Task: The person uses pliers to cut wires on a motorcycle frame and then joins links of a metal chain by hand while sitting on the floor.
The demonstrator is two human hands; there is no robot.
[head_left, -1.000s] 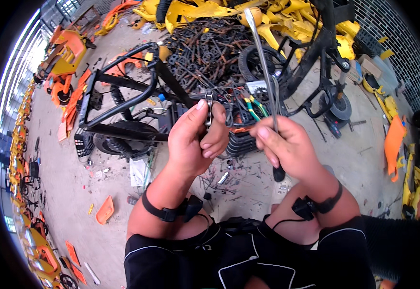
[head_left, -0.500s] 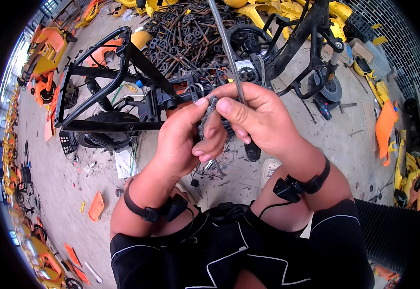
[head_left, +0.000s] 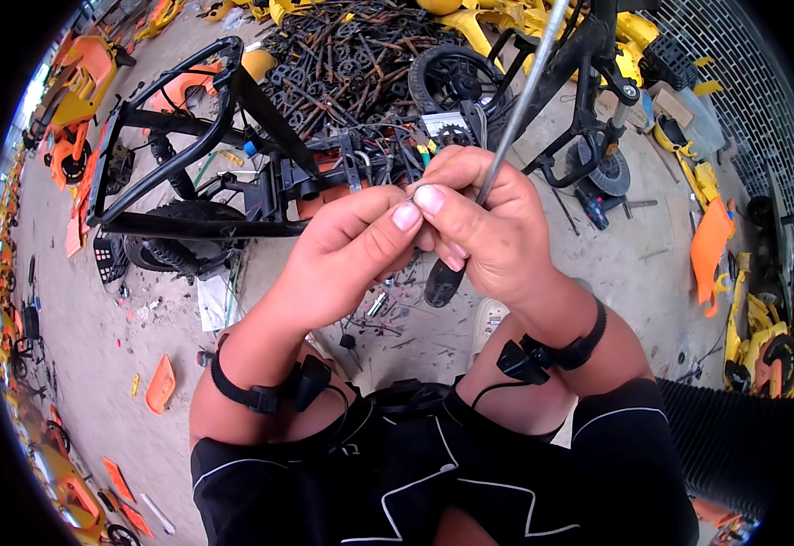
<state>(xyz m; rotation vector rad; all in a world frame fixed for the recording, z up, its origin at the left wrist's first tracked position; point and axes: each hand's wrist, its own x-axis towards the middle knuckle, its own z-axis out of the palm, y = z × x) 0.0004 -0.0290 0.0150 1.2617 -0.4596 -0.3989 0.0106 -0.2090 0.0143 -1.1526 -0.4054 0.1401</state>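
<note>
"Hands?"
"Left hand point(head_left: 351, 246) closed, fingertips meeting those of the right hand point(head_left: 497, 227); what they pinch is hidden. Right hand gripping a long screwdriver point(head_left: 524, 98), black handle down, shaft slanting up to the right."
"Beyond?"
"Black tubular frame point(head_left: 274, 123) on the floor point(head_left: 96, 364), ahead and left. Farther, a heap of dark metal parts point(head_left: 342, 73); behind it, yellow panels point(head_left: 471, 32)."

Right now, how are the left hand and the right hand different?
The right hand holds a long metal tool with a black handle; the left hand shows no tool. The left thumb points up and right; the right thumb points up and left. Both are bare, fingertips close together.
</note>
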